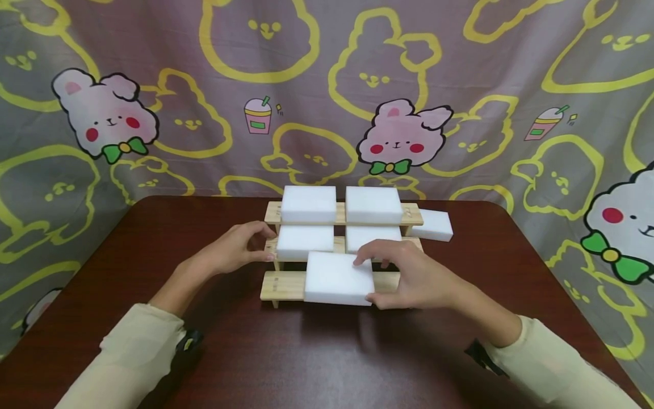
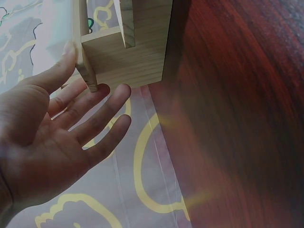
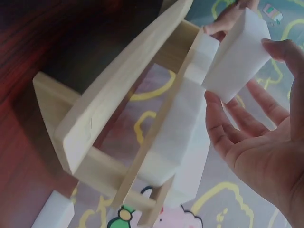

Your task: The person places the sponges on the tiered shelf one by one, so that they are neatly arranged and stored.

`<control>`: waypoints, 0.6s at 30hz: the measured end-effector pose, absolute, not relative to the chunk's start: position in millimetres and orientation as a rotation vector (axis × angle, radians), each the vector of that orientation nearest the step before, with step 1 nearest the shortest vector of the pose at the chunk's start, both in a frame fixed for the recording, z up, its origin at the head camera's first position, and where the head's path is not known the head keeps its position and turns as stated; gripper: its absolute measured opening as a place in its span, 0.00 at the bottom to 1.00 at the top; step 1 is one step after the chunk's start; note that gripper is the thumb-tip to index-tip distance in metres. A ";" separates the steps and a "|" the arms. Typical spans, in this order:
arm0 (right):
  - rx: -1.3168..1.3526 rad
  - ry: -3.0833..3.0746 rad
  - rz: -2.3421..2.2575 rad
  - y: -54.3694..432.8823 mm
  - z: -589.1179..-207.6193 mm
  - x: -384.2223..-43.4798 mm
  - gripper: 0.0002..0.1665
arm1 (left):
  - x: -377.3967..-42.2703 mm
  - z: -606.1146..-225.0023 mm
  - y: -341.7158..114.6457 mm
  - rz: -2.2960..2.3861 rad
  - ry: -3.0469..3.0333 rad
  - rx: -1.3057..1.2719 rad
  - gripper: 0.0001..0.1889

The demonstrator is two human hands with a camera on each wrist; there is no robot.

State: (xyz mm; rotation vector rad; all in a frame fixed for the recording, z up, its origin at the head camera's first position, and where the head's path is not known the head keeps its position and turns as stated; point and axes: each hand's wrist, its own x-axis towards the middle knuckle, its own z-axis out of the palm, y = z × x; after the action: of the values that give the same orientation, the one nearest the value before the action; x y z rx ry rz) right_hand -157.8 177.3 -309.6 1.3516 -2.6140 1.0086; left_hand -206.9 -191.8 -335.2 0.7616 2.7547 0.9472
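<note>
A three-tier wooden stand (image 1: pixel 284 288) is set on the table. My right hand (image 1: pixel 416 275) pinches a white foam block (image 1: pixel 334 278) at its right edge, thumb on one side and fingers on the other. That block is over the lowest tier; the right wrist view shows the held block (image 3: pixel 240 54) tilted. My left hand (image 1: pixel 234 248) holds the stand's left end at the middle tier. In the left wrist view its thumb and fingers lie on either side of the board end (image 2: pixel 84 64), other fingers spread loosely.
Two white foam blocks (image 1: pixel 309 203) sit on the top tier and two more blocks (image 1: pixel 305 241) on the middle one. Another foam block (image 1: pixel 433 225) lies on the dark red table (image 1: pixel 230 341) behind the stand's right end. A patterned curtain (image 1: pixel 306 74) hangs behind.
</note>
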 end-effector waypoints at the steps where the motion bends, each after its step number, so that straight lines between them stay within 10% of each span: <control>1: 1.355 -2.622 1.013 174.9 -310.3 -157.0 0.26 | -207.0 -335.4 -192.0 0.948 2.754 0.758 0.21; 18: 1.425 -2.663 0.861 137.8 -333.4 -148.0 0.24 | -208.0 -336.2 -191.6 0.941 2.765 0.714 0.22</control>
State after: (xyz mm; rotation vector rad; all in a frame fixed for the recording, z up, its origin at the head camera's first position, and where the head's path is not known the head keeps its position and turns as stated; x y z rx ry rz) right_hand -148.0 137.8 -333.4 1.4246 -2.6628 0.8615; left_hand -208.0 -191.6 -336.2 0.7145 2.7655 0.9411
